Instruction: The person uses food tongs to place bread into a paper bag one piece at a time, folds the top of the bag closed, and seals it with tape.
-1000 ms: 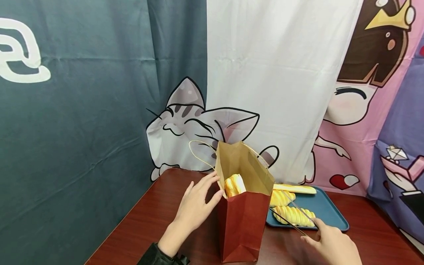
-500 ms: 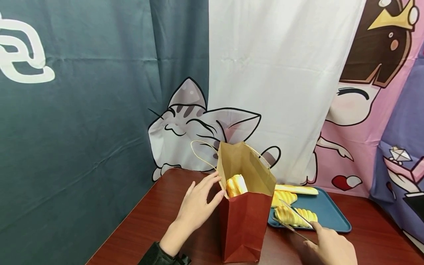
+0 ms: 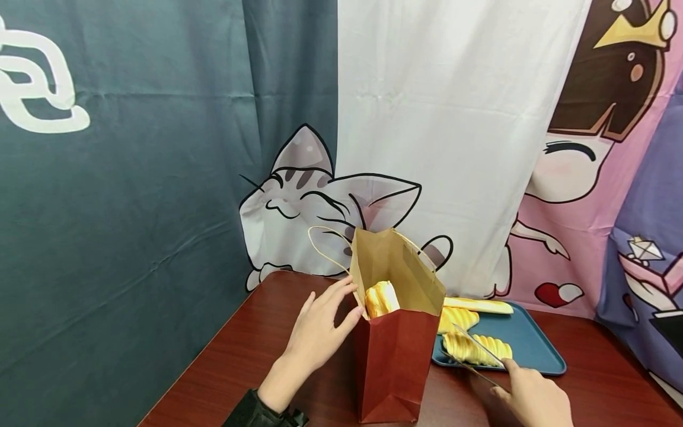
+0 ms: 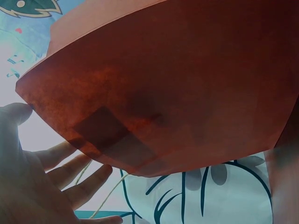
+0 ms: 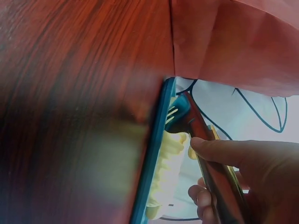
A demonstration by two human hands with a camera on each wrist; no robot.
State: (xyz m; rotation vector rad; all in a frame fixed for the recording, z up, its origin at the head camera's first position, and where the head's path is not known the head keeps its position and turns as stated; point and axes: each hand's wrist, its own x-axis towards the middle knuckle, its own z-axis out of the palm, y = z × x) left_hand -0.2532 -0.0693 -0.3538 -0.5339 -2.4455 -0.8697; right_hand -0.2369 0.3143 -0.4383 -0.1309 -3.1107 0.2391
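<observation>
Left to right, I count one left hand [image 3: 319, 329], one paper bag [image 3: 395, 362], one tray [image 3: 525, 332], one pair of tongs [image 5: 218, 179] and one right hand [image 3: 536, 394]. The left hand extends from a dark sleeve [image 3: 261, 410], fingers loosely straight and spread, resting against the bag's left side at the rim. The bag stands upright, red outside, brown inside, with two thin handles [image 3: 326, 258] and one piece of bread [image 3: 381, 298] showing in its mouth. The blue tray carries three breads: one long loaf [image 3: 480, 306] along the far side, one ridged loaf [image 3: 453, 320] partly hidden by the bag, and one near ridged loaf [image 3: 469, 351]. The tongs' two arms straddle the left part of the near ridged loaf; whether they press on it, I cannot tell. The right hand's fingers are curled round the tongs. Edges: the left edge of the table [image 3: 213, 379] runs diagonally, leaving surface between it and the bag, where the left forearm passes; the bag stands just beside the tray's left end; blue floor shows right of the loaves, and tabletop continues past the rim. The surface is glossy reddish-brown wood grain. Behind hang cloth panels [image 3: 160, 178]: teal, white, pink, purple, with one printed cat [image 3: 299, 196] and one cartoon figure [image 3: 592, 89].
</observation>
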